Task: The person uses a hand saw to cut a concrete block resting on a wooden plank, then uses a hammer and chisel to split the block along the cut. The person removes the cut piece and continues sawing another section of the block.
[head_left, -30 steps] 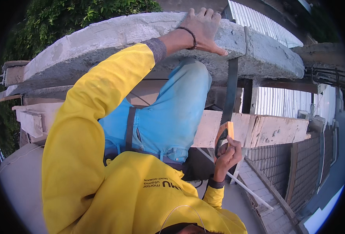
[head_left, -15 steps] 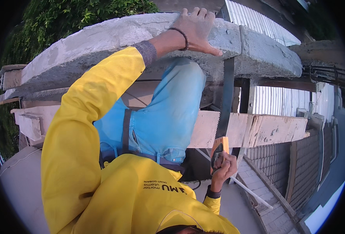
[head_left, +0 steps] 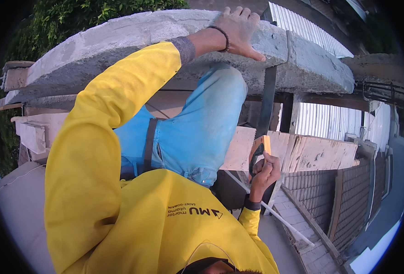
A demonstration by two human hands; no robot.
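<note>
A long grey concrete-like block (head_left: 133,36) spans the far side, its surface rough. My left hand (head_left: 239,34) lies on top of it, fingers spread and thumb over the near edge, bearing down without wrapping round anything. Closer to me, my right hand (head_left: 266,173) is closed round the orange-and-black handle (head_left: 258,150) of a handsaw. The saw's dark toothed blade (head_left: 267,102) points away from me and meets the block's near edge beside a narrow cut (head_left: 288,48). How deep the blade sits is hidden. My knee (head_left: 227,82) is against the block's near side.
A pale wooden plank (head_left: 321,150) crosses below the block. Dark uprights stand behind the blade. Corrugated sheets (head_left: 325,119) and tiled roofing (head_left: 309,189) lie lower at the right, with a white pipe (head_left: 293,228). Leafy branches (head_left: 87,23) hang at the far left.
My right hand has pushed the saw forward, bringing its handle nearer the block. My left hand stays in the same place on the block. The view has shifted slightly.
</note>
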